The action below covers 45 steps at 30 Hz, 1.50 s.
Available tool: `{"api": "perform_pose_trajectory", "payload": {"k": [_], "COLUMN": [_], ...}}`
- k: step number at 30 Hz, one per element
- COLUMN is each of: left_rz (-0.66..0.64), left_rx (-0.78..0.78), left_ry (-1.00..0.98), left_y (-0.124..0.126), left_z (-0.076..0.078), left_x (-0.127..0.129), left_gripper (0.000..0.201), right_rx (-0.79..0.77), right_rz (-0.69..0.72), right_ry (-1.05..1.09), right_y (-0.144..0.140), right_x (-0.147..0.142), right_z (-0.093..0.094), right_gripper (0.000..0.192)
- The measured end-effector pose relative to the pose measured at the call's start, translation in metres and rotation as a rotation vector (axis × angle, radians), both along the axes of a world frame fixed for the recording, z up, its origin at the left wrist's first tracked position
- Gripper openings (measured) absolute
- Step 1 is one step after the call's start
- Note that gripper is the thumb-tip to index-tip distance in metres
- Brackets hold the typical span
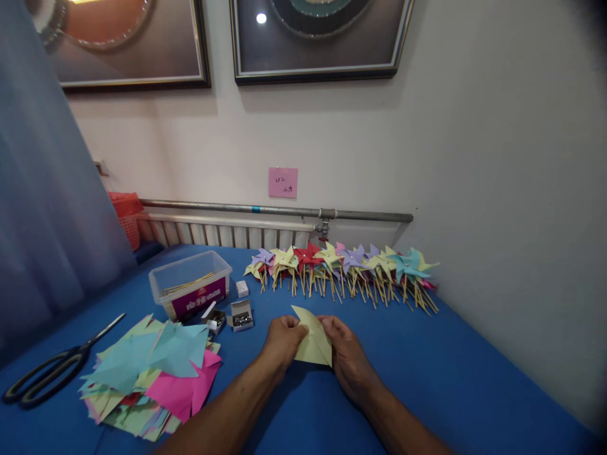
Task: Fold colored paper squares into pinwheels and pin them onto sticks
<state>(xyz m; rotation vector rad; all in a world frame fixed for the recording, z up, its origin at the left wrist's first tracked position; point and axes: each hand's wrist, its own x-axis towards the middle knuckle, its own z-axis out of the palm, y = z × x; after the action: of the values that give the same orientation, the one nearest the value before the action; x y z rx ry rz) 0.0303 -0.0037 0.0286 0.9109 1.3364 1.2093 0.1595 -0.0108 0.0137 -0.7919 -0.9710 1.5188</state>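
A pale yellow paper square, cut for a pinwheel, is held just above the blue table between both hands. My left hand pinches its left side with closed fingers. Along the right edge, my right hand grips the same paper, its fingers partly hidden behind it. One corner of the paper stands up in a point at the top. Left of my hands lies a pile of cut coloured paper, with blue and pink sheets on top. Small open boxes of metal pins sit between the pile and my left hand.
Finished pinwheels on sticks lie in a row along the back of the table. A clear plastic tub holds wooden sticks. Black-handled scissors lie at the far left. Behind the table run a metal pipe and a radiator.
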Motion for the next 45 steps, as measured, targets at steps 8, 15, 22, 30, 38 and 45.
{"api": "perform_pose_trajectory", "payload": {"k": [8, 15, 22, 30, 38, 45], "left_rz": [-0.027, -0.044, -0.084, -0.089, -0.105, -0.119], "left_rx": [0.022, 0.026, 0.005, 0.001, 0.019, 0.009], "left_ry": [0.044, 0.106, 0.049, 0.033, 0.031, -0.051], "left_y": [0.002, 0.003, 0.003, 0.003, 0.003, 0.001], "left_z": [-0.006, -0.009, -0.01, -0.012, -0.014, -0.01], "left_x": [0.0, 0.0, 0.0, 0.0, 0.0, 0.001], "left_gripper": [0.019, 0.018, 0.02, 0.017, 0.021, 0.028], "right_rx": [-0.023, -0.041, -0.024, -0.02, 0.007, 0.051], "right_rz": [0.009, -0.048, -0.098, -0.113, -0.143, -0.209], "right_ry": [-0.045, -0.164, -0.339, -0.342, -0.34, -0.417], "right_y": [-0.001, 0.007, 0.009, 0.01, 0.011, 0.012], "right_x": [0.001, 0.003, 0.005, 0.005, 0.005, 0.006], "right_z": [0.0, -0.012, -0.017, -0.015, -0.015, -0.014], "right_gripper": [0.037, 0.046, 0.047, 0.043, 0.035, 0.031]}}
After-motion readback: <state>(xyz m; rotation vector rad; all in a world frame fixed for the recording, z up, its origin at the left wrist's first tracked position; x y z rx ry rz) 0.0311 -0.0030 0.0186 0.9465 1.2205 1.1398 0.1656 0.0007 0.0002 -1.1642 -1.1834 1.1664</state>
